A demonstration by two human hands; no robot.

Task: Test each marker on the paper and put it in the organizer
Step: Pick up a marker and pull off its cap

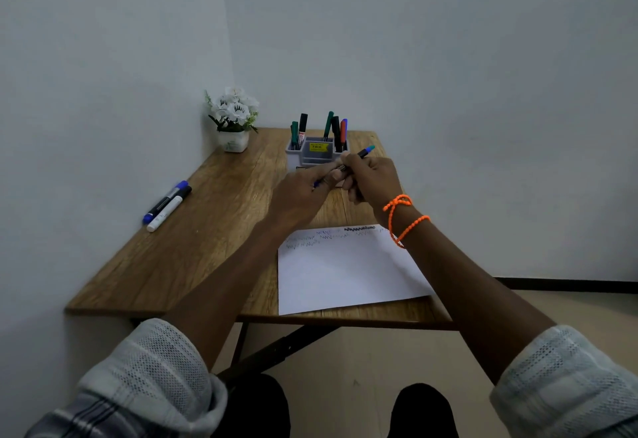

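Held marker [359,156] just in front of organizer [316,154], both hands' fingers [345,164] clamped on it; likely capping or uncapping. Next: drop into organizer, or test on paper [345,272].

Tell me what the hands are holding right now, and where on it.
Both hold one marker above the table: right hand grips its barrel, left hand pinches the lower, tip end.
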